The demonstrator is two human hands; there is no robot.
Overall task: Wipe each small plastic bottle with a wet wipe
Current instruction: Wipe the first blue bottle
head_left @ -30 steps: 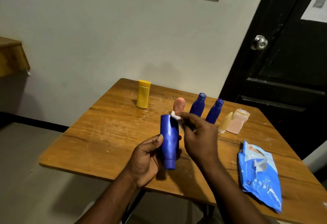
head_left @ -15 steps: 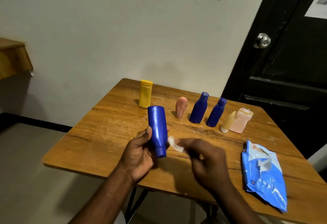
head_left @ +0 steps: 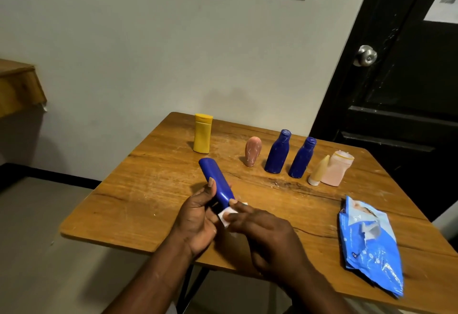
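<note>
wipe (head_left: pixel 226 214) in right grip (head_left: pixel 270 237) back on bottle (head_left: pixel 216 179) in left grip (head_left: pixel 195 219), 6 bottles (head_left: pixel 277 152) behind

Both forearms came up from the lower edge of the view, bare, and met over the near part of the table. The left hand (head_left: pixel 195 217) was turned palm inward, its fingers curled round the lower part of a blue bottle (head_left: pixel 216 180), with the thumb (head_left: pixel 210 186) laid straight up along the bottle's side. The right hand (head_left: pixel 269 238) lay back upward just beside it, knuckles toward the camera, its fingertips (head_left: pixel 235 205) pinching a small wet wipe (head_left: pixel 226 214) against the bottle's lower end. The two hands were touching or nearly so there. Both wrists were roughly straight.
</note>
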